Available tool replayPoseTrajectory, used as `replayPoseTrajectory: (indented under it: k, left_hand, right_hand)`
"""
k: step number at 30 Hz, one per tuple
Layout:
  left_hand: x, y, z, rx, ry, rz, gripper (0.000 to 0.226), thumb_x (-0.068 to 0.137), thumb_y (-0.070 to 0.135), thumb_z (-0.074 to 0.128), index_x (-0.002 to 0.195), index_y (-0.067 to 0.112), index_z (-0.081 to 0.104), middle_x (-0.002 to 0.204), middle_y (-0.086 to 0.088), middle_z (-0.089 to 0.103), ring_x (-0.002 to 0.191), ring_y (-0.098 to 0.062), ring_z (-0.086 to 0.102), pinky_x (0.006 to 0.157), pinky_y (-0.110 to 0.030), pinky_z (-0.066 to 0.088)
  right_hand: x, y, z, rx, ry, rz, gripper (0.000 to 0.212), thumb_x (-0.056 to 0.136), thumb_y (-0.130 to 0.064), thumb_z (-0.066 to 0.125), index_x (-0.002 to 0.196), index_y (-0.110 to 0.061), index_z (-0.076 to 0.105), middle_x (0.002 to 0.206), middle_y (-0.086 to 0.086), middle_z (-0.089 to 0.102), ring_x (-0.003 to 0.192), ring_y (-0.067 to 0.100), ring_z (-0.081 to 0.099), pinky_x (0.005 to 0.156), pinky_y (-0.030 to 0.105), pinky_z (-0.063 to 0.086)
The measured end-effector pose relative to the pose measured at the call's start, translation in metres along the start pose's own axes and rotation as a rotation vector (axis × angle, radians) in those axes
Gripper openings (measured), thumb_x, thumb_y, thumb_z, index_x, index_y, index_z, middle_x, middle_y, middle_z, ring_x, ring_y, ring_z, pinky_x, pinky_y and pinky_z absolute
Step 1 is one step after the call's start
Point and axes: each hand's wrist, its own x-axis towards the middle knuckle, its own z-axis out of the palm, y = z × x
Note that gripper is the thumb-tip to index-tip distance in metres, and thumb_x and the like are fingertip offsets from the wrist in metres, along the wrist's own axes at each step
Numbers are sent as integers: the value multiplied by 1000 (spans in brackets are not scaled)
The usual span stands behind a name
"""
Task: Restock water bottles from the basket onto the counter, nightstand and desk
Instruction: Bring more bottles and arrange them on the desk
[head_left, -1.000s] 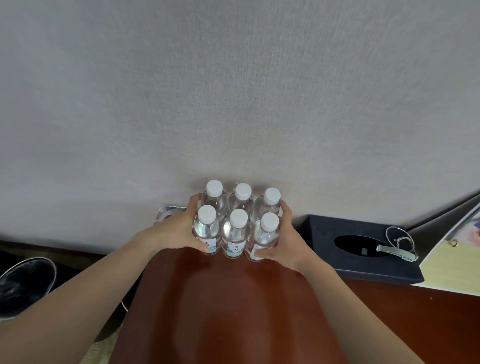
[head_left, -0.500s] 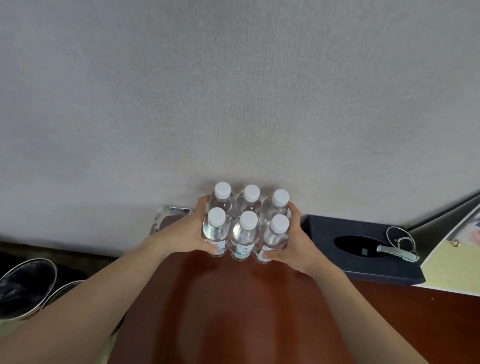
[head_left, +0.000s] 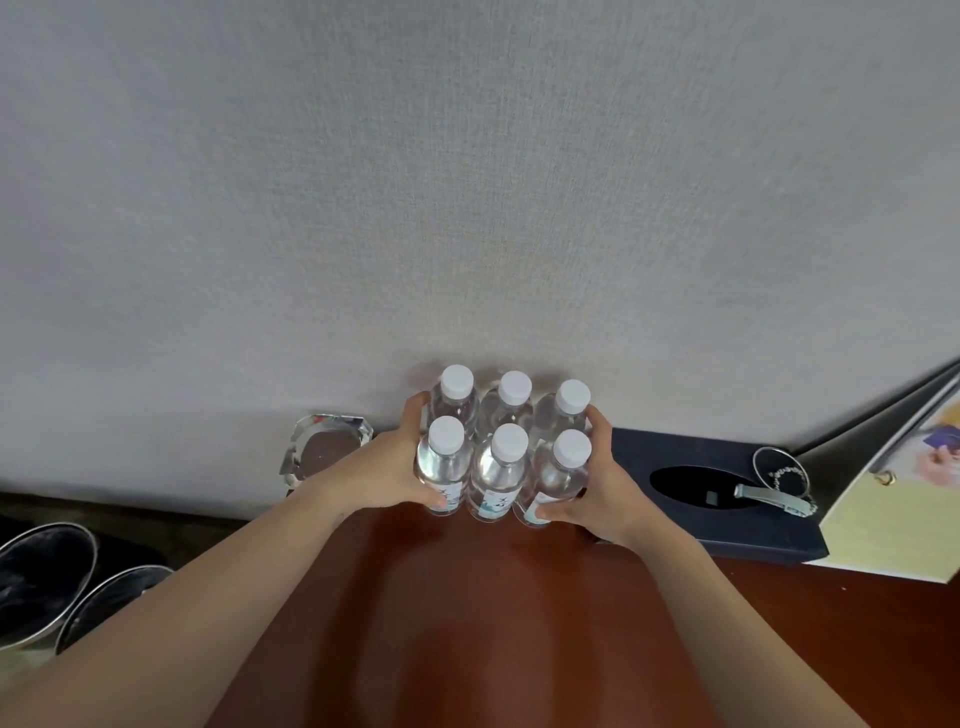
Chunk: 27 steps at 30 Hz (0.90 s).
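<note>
Print on water bottles (head_left: 498, 470) too small to read, rear bases hidden; bins (head_left: 44, 577) clipped at left edge, booklet (head_left: 893, 525) at right.

**One head-worn view**

The wide-angle camera looks forward and down from above the wooden surface (head_left: 467, 634), facing the grey wall (head_left: 467, 182). The bottles (head_left: 500, 470) stand close, mid-frame; both forearms (head_left: 234, 577) enter from the bottom edge.
</note>
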Motion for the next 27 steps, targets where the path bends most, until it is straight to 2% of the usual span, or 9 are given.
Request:
replayPoseTrajectory:
  k: [4,10,13,15,17,20,22,24,27]
  left_hand:
    - [1,-1,1,-1,5,1,119,69,22,84,145,42,-6,117,11,61,103,-4,63,91,-32,55]
    - [1,-3,2,16,10,2,120,67,25,83,145,43,-7,115,9,62,99,-5,65,87,-32,56]
    - [-1,-5,4,19,26,-12,125,66,27,85,146,42,-9,116,15,61,96,0,64,84,-24,55]
    - [-3,-2,4,6,34,-6,131,64,30,87,147,43,-14,123,21,55,104,3,60,89,-23,52]
    - [-5,3,4,-29,40,3,136,61,34,89,147,44,-16,127,32,47,113,7,53,95,-21,47]
    - [-8,12,2,-50,75,16,137,55,42,91,144,52,-12,126,42,40,115,11,48,92,-14,42]
    - [-12,19,-1,-33,108,10,136,51,50,91,142,56,-9,130,37,44,117,6,49,94,-19,43]
    - [-17,25,-4,1,149,-12,137,48,56,89,143,55,-10,137,20,49,120,-6,53,101,-32,46]
    - [-30,35,-8,41,190,-26,137,49,58,87,143,53,-12,146,5,43,126,-16,52,105,-39,44]
  right_hand:
    - [0,1,-1,-9,-3,-2,129,68,-16,87,144,-48,-13,127,-48,19,121,2,43,94,21,43]
    - [0,3,0,2,-10,20,131,67,-18,87,140,-55,-16,116,-58,21,115,-2,47,82,9,44]
    - [0,0,0,-4,-5,18,136,66,-19,88,143,-48,-20,128,-44,24,124,5,43,87,12,42]
    - [-3,-5,-1,15,7,5,138,64,-21,89,144,-48,-20,138,-30,27,126,6,42,92,18,42]
    - [-7,-12,-2,48,22,-5,137,61,-26,89,143,-52,-18,144,-24,28,127,6,42,97,25,44]
    - [-14,-21,-5,63,56,-5,135,60,-36,88,145,-51,-15,149,-17,33,127,8,44,96,25,42]
    - [-18,-24,-8,56,74,3,135,62,-37,88,146,-49,-16,149,-10,37,127,12,46,95,24,40]
    - [-22,-26,-10,37,80,9,134,64,-36,88,146,-48,-17,147,-4,40,130,15,46,97,25,39]
    - [-33,-34,-15,9,90,4,132,65,-38,87,146,-48,-16,148,0,38,134,18,43,100,26,39]
